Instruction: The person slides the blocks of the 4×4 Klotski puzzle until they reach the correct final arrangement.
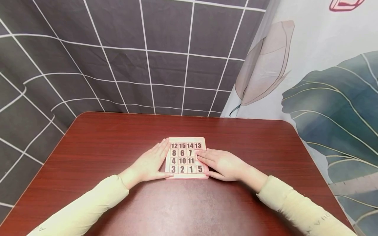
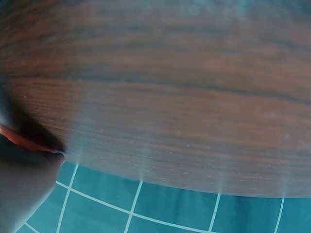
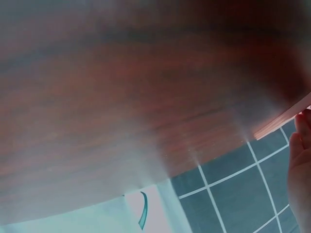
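Number board [image 1: 182,161] lies between straight-fingered left hand [image 1: 147,165] at its edge and straight-fingered right hand [image 1: 225,165] overlapping it.

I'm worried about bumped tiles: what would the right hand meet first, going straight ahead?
Probably the 7 tile on the number board, just ahead of the right hand; exact depth is unclear.

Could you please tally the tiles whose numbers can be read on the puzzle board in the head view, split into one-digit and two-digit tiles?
One-digit tiles: 8
Two-digit tiles: 6
Total: 14 readable tiles, leaving out anything covered
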A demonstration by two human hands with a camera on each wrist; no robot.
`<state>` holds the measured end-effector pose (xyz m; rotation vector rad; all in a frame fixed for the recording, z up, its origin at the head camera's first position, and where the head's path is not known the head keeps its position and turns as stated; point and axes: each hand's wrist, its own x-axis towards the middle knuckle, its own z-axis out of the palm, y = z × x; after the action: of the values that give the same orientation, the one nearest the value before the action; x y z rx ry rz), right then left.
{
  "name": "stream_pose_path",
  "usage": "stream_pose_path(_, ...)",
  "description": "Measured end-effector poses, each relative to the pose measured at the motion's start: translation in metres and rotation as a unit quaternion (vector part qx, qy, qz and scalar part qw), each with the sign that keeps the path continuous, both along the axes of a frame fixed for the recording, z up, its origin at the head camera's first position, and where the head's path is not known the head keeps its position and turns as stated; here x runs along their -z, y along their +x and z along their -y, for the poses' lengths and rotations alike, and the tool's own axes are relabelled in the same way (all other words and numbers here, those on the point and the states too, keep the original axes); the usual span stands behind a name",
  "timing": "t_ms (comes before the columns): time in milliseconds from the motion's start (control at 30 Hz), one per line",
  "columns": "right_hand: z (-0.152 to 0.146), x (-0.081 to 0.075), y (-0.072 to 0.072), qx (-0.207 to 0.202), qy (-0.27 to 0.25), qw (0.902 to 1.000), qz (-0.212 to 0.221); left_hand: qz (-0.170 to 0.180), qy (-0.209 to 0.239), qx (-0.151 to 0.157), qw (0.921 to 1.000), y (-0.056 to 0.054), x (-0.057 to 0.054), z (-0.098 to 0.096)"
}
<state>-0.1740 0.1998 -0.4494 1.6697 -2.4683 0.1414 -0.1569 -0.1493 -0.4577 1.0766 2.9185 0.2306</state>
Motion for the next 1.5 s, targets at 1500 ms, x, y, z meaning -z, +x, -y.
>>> stream_pose_path(1500, 0.007, -0.004, -0.022, 0.048, 0.027, 0.9983, 0.019, -0.006, 0.003, 0.003, 1.0, -0.003, 0.006, 0.002)
